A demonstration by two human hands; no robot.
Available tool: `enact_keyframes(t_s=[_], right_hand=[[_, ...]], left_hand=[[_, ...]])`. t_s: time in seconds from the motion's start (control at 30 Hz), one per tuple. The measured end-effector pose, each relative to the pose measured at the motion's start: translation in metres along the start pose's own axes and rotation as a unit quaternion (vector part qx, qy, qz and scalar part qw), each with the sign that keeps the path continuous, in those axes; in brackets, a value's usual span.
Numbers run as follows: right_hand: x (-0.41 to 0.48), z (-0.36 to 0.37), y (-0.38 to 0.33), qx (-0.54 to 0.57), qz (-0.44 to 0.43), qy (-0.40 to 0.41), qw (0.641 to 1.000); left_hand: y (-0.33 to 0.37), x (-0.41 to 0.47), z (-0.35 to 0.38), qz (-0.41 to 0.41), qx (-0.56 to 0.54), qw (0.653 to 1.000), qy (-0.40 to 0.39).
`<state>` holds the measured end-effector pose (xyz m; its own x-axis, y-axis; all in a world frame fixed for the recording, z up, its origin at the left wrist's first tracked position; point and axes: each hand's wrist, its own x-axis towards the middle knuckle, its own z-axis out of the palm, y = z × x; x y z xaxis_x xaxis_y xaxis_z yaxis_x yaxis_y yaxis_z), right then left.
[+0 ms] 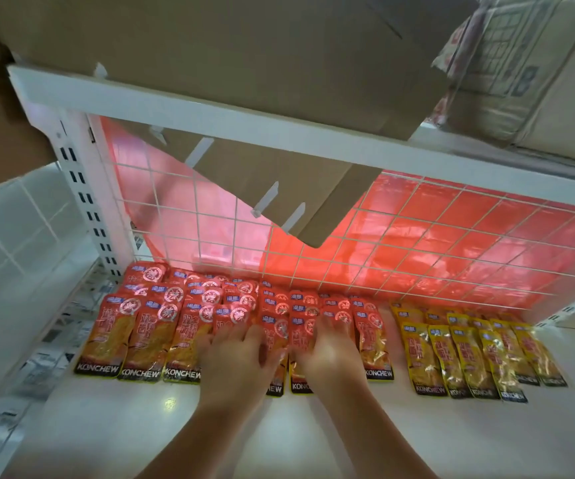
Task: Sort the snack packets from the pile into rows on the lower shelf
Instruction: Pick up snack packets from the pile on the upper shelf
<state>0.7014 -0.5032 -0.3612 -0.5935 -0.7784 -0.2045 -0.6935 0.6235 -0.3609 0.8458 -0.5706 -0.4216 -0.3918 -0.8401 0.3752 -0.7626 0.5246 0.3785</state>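
The red snack packets lie in overlapping rows from the left end of the lower shelf to its middle, against the back edge. The yellow snack packets form their own rows toward the right end. The left hand and right hand rest side by side on the middle red rows, fingers spread and fairly straight, palms down, gripping nothing. Motion blur may hide a fingertip hooked under an edge.

These look like thin, light, glossy pouches, likely slippery against each other and floppy when lifted. Flat pressure should slide a whole row. A single packet is best pinched at its dark sealed bottom band, nearest the shelf's front edge.
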Motion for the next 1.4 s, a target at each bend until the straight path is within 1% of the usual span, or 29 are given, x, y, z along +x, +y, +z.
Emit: enact_keyframes(t_s=[0.13,0.23,0.33,0.53,0.63,0.7,0.77,0.93,1.4], right_hand=[[0.001,0.002,0.001,-0.014,0.001,-0.013,1.000],[0.002,0.004,0.002,-0.023,-0.016,-0.003,1.000],[0.004,0.005,0.002,-0.027,-0.027,0.005,0.999],[0.011,0.002,-0.001,-0.034,-0.036,0.011,0.999],[0.023,-0.007,-0.011,-0.033,-0.080,0.024,0.996],[0.038,-0.012,-0.022,-0.011,-0.104,0.012,0.994],[0.055,-0.015,-0.035,0.010,-0.099,-0.019,0.995],[0.076,-0.011,-0.051,-0.035,-0.126,-0.063,0.990],[0.075,-0.003,-0.052,-0.017,-0.175,-0.062,0.983]], left_hand=[[-0.001,0.001,0.000,-0.018,-0.009,1.000,-0.010],[-0.001,0.002,-0.002,-0.029,-0.012,0.999,-0.027],[0.000,0.002,-0.003,-0.033,-0.013,0.999,-0.028],[-0.001,0.003,0.000,-0.021,-0.030,0.999,0.006],[-0.001,0.003,0.000,-0.013,-0.040,0.999,0.022],[-0.002,0.002,-0.001,-0.009,-0.037,0.999,0.020],[-0.003,0.001,-0.001,-0.005,-0.036,0.999,0.018],[-0.004,0.000,-0.002,-0.003,-0.035,0.999,0.010],[-0.002,0.000,-0.002,-0.013,-0.032,0.999,0.014]])
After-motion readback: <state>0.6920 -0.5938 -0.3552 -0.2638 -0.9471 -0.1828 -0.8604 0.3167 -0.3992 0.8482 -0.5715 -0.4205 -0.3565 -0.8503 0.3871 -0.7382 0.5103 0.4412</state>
